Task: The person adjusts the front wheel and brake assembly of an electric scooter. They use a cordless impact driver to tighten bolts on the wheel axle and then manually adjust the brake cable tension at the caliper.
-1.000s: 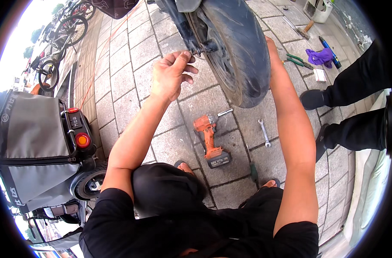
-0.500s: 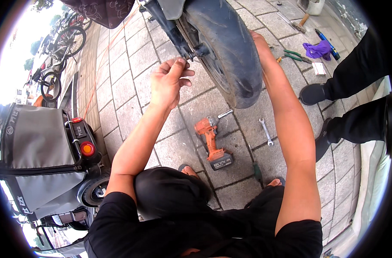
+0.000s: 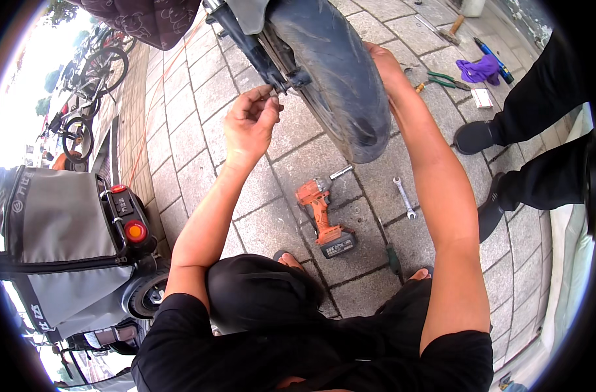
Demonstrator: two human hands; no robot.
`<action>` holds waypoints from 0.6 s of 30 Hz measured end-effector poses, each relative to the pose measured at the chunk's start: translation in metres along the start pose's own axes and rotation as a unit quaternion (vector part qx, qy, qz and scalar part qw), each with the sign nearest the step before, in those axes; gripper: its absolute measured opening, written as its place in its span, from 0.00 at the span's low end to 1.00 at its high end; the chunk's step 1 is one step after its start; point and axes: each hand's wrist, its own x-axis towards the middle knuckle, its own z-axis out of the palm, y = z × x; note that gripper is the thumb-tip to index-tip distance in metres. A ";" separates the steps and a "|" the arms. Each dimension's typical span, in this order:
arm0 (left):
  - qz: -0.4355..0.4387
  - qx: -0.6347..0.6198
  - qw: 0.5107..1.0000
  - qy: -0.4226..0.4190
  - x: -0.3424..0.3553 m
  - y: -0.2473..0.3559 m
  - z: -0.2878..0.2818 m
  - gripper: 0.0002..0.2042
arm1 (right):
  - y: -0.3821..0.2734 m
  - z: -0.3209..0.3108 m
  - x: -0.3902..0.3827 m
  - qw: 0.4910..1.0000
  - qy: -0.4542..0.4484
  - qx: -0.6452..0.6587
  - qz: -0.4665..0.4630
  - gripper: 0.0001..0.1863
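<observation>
A black scooter wheel with a worn tyre point(image 3: 334, 72) stands at the top middle, held between the legs of a dark fork point(image 3: 242, 42). My left hand point(image 3: 251, 127) is closed at the lower end of the left fork leg, by the axle. Thumb and fingertips pinch together there; what is between them is too small to make out. On the wheel's other side, my right hand point(image 3: 386, 72) lies against the tyre, its fingers hidden behind it. An orange impact wrench point(image 3: 321, 212) with a socket lies on the paving below the wheel.
A combination spanner point(image 3: 404, 197) and a green-handled screwdriver point(image 3: 392, 256) lie near my feet. Right of the wheel are green pliers point(image 3: 445, 81), a purple cloth point(image 3: 479, 69) and a hammer point(image 3: 452, 31). A person's black shoe point(image 3: 474, 137) stands close by. A grey-boxed scooter point(image 3: 63, 215) is at left.
My left hand's fingers have curled in tighter at the axle end, and the hand has tilted a little. Wheel and right hand appear slightly further left in view.
</observation>
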 end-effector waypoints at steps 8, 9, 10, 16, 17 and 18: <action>-0.012 -0.020 0.999 -0.024 0.005 0.002 -0.003 0.13 | 0.006 -0.005 0.007 1.000 -0.007 -0.020 0.000 0.15; 0.002 -0.003 1.000 -0.023 0.003 0.002 -0.003 0.13 | 0.005 -0.004 0.006 1.000 -0.004 -0.024 0.001 0.15; 0.016 0.013 1.000 -0.023 0.002 0.000 -0.003 0.13 | 0.004 -0.002 0.004 1.000 0.000 -0.028 0.002 0.15; 0.216 0.127 0.968 0.019 0.006 -0.004 -0.002 0.11 | 0.004 -0.003 0.005 1.000 -0.003 -0.029 -0.001 0.15; 0.242 0.152 0.958 0.018 0.007 -0.002 -0.002 0.11 | 0.005 -0.003 0.005 1.000 -0.003 -0.017 -0.003 0.15; 0.266 0.177 0.947 0.018 0.008 0.000 -0.003 0.11 | 0.007 -0.004 0.007 1.000 -0.003 -0.018 -0.001 0.15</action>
